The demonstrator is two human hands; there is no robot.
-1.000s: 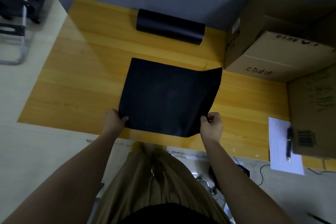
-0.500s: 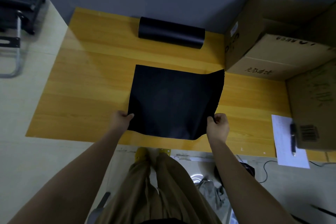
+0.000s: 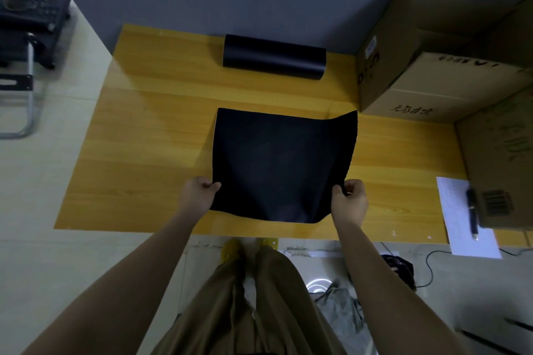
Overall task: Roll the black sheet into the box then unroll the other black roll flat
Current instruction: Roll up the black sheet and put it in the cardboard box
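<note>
A black sheet lies spread in the middle of the yellow wooden table. My left hand pinches its near left corner. My right hand pinches its near right edge, which is lifted and curls up along the right side. A black roll lies crosswise at the far edge of the table, against the wall. A cardboard box stands at the far right of the table, just beyond the sheet's right corner.
A second cardboard box stands at the right edge. A white paper with a black pen on it lies beside it at the front right. A black stool stands on the floor at left. Cables and a bag lie under the table.
Both hands keep their hold on the sheet's near corners. The sheet has shifted slightly away from the table's front edge, and its right edge stays lifted.
</note>
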